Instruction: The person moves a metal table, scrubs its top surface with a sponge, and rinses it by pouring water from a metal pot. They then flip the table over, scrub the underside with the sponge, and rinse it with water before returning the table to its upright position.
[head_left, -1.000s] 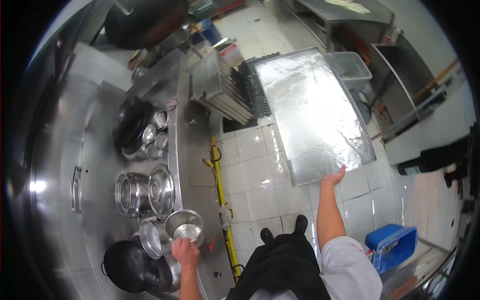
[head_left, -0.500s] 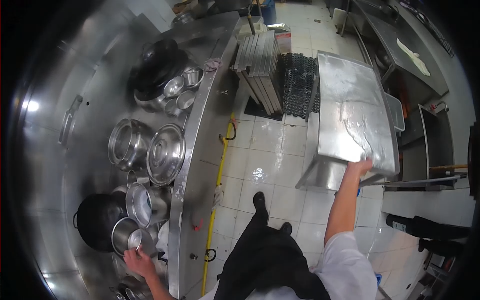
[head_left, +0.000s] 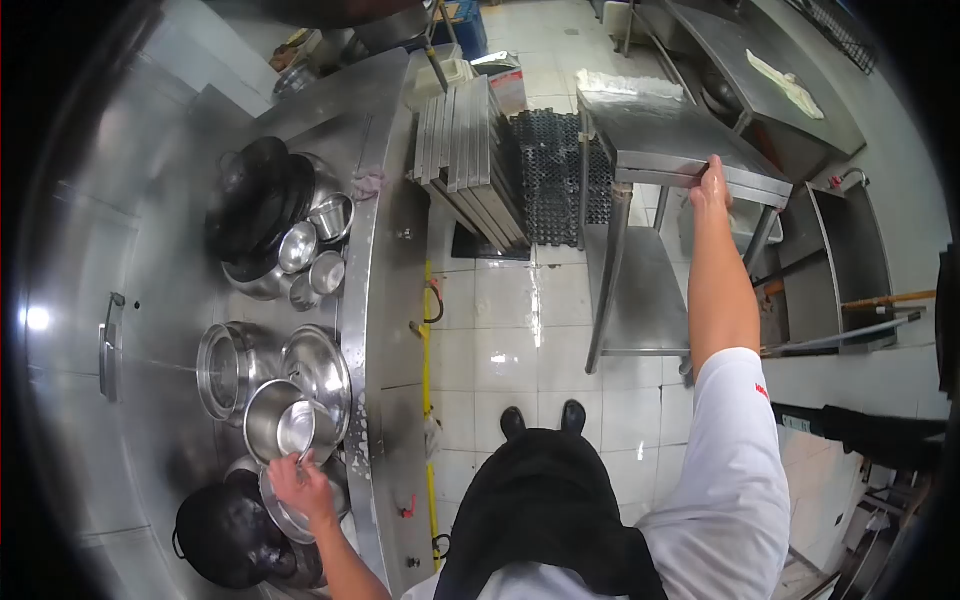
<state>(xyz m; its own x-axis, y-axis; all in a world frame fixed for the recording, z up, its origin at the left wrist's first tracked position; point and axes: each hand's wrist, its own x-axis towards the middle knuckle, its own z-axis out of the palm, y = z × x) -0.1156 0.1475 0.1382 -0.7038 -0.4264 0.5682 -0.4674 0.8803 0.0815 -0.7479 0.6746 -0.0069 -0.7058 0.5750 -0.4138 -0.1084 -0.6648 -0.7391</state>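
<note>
My left hand (head_left: pixel 303 486) is closed at the near rim of a round steel pot (head_left: pixel 262 418), above other cookware. Inside the pot shows a paler round shape, which I cannot tell apart as water or a smaller vessel. Behind it lie a steel lid (head_left: pixel 335 380) and a wide steel pot (head_left: pixel 216 372). A black wok (head_left: pixel 215 535) sits below my wrist, beside another steel bowl (head_left: pixel 283 515). With my arm stretched forward, my right hand (head_left: pixel 712 186) grips the near edge of a steel table (head_left: pixel 690 130). White, wet foam (head_left: pixel 630 86) lies along the table's far edge.
Upright metal panels (head_left: pixel 470 160) stand on the floor by a black rubber mat (head_left: pixel 547 180). A yellow pipe (head_left: pixel 428 370) runs along the counter front (head_left: pixel 385 300). Small steel bowls (head_left: pixel 300 247) are at the counter's back. A cloth (head_left: pixel 785 85) lies on the right-hand bench.
My left hand has carried the steel pot forward, away from the wok to over the lid. Near my right hand, the tabletop has tipped away; its legs and lower shelf show, and foam gathers at the far edge.
</note>
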